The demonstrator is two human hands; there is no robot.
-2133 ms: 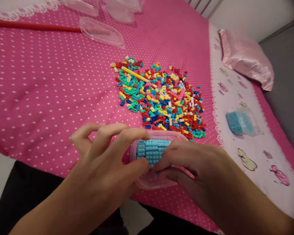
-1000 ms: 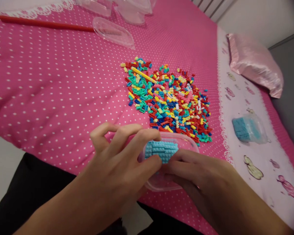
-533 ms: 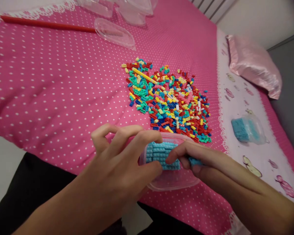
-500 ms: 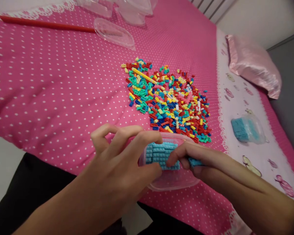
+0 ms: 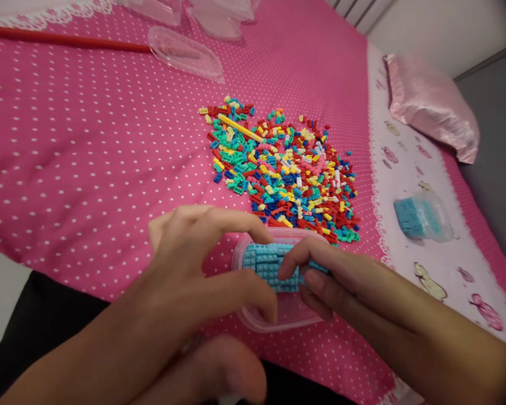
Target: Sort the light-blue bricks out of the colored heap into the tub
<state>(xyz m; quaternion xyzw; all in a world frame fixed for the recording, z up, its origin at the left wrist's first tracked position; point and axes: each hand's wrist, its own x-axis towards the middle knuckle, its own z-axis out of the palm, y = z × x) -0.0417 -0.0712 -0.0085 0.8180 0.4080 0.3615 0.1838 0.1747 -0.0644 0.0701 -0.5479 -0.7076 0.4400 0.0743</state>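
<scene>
A clear plastic tub (image 5: 287,320) sits before me on the bed, with a studded block of light-blue building bricks (image 5: 270,264) in its left half. My left hand (image 5: 198,259) arches over the tub's left side, fingers and thumb spread apart around the brick block. Whether its fingertips touch the tub's rim I cannot tell. My right hand (image 5: 320,275) reaches in from the right, closed on light-blue bricks (image 5: 318,268) that show only partly between its fingers. The right index fingertip rests at the right end of the block.
Beyond the tub spreads a heap of mixed coloured bricks (image 5: 287,169) on the pink dotted bedspread (image 5: 88,140). A second tub of blue bricks (image 5: 424,216) lies at the right, near a pink pillow (image 5: 432,107). A red stick (image 5: 67,40) and clear plastic pieces (image 5: 185,53) lie at the back left.
My left thumb has moved down, away from the brick block, and the left hand opens wider. My right hand has shifted left, with its bricks now close to the block's right end.
</scene>
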